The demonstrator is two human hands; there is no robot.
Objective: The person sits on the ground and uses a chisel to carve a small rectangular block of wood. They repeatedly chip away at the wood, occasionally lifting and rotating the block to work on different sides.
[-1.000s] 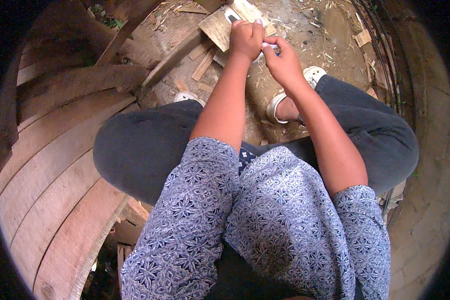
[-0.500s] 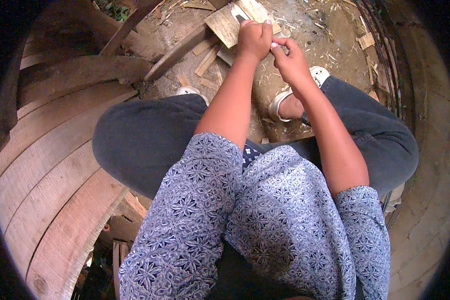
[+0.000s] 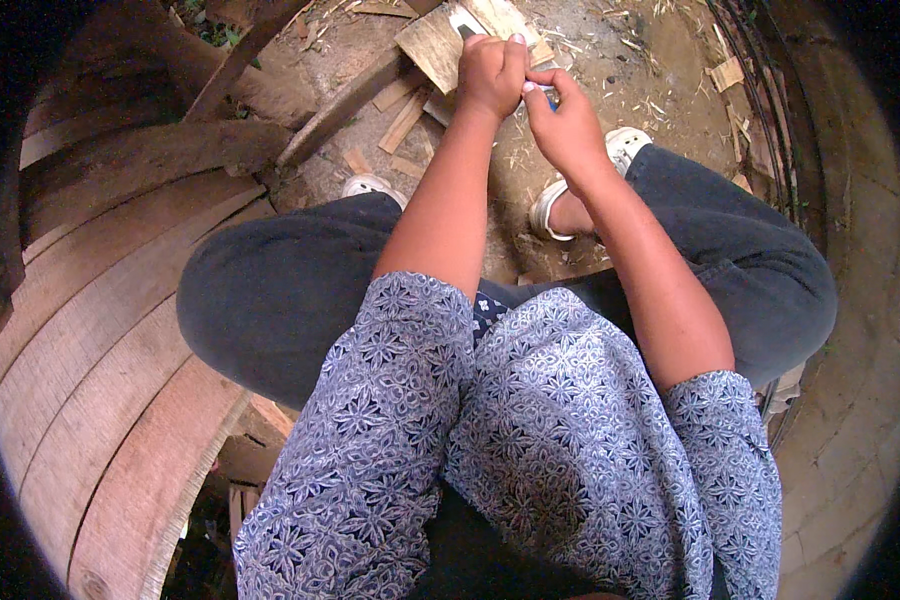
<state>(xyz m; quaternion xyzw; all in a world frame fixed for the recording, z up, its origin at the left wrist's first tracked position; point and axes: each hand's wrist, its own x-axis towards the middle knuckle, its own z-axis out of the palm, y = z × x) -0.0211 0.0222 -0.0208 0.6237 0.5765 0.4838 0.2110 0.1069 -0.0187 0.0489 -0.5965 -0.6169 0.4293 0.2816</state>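
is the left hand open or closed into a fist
Closed. The left hand is curled into a fist, fingers folded in, around a small pale object too hidden to identify. The right hand touches it.

Single head-worn fisheye view, facing steeply down over the seated person's lap. Both hands, left hand (image 3: 492, 72) and right hand (image 3: 567, 125), sit far ahead near the top edge; sleeves fill the near foreground.
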